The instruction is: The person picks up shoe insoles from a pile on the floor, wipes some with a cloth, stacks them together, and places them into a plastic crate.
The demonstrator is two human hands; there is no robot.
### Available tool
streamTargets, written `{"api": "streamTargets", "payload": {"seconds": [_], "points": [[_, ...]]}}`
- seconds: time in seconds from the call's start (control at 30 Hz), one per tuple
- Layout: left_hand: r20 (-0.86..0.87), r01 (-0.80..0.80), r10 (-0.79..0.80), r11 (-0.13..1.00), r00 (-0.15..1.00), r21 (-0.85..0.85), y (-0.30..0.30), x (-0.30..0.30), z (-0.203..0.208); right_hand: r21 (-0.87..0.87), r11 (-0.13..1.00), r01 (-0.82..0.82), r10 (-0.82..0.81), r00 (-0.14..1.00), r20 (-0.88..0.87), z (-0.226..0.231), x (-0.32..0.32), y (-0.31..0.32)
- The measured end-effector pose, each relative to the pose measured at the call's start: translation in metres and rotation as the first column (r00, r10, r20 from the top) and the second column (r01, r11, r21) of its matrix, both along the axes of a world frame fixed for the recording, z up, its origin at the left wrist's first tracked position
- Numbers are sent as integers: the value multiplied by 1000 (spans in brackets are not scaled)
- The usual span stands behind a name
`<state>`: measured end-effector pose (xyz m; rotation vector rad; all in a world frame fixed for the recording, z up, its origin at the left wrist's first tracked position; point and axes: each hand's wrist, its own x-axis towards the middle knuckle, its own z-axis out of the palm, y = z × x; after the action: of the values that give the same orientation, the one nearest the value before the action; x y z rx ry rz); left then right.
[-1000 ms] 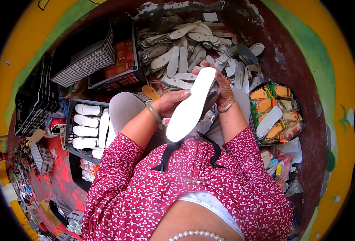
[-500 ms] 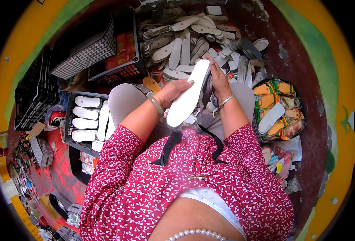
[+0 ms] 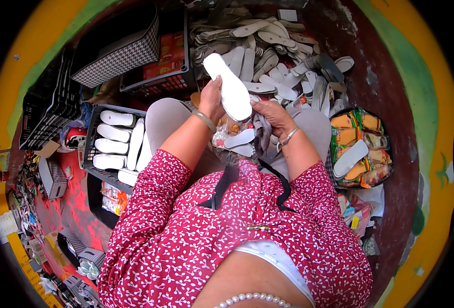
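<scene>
1. A houndstooth-patterned box [image 3: 129, 60] tilted over a black crate [image 3: 161, 84], where red packets [image 3: 171, 47] lay.
2. To its left, a black lattice crate [image 3: 49, 112] stood near the yellow-and-green wall band [image 3: 19, 84].
3. Just below, a cardboard piece [image 3: 48, 149] sat above a small patterned box [image 3: 53, 177] on the red-splashed floor [image 3: 80, 218].
4. At right rose a dark red wall [image 3: 399, 123], its paint chipped.

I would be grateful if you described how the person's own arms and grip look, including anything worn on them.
The left sleeve and right sleeve are crimson with small white sprig-like motifs, leaving the lower forearms bare. A pale grey-green bangle circles the left wrist; a slimmer silver-coloured bangle circles the right. Left grip and right grip are gloveless.
</scene>
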<state>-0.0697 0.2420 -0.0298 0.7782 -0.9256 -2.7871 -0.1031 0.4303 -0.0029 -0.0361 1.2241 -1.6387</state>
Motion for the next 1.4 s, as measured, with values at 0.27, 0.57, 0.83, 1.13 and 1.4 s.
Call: {"api": "streamTargets", "payload": {"seconds": [0.27,0.57,0.83,1.13,1.4], "points": [[-62,-7,-3,986,998,-166,6,6,11,-60,996,59,-61,998,-34,11,13,-4],[-104,90,-94,995,990,-35,0,11,55,-308,773,555,-547,828,122,14,-29,32],[-294,318,-276,942,915,105,-3,20,61,-338,748,571,-494,819,291,6,-16,26],[-205,389,-388,920,899,-37,7,21,61,-394,731,557,-557,821,127,22,-8,13],[-106,516,-532,844,840,-148,20,25,60,-516,631,579,-580,794,182,36,-14,17]]}}
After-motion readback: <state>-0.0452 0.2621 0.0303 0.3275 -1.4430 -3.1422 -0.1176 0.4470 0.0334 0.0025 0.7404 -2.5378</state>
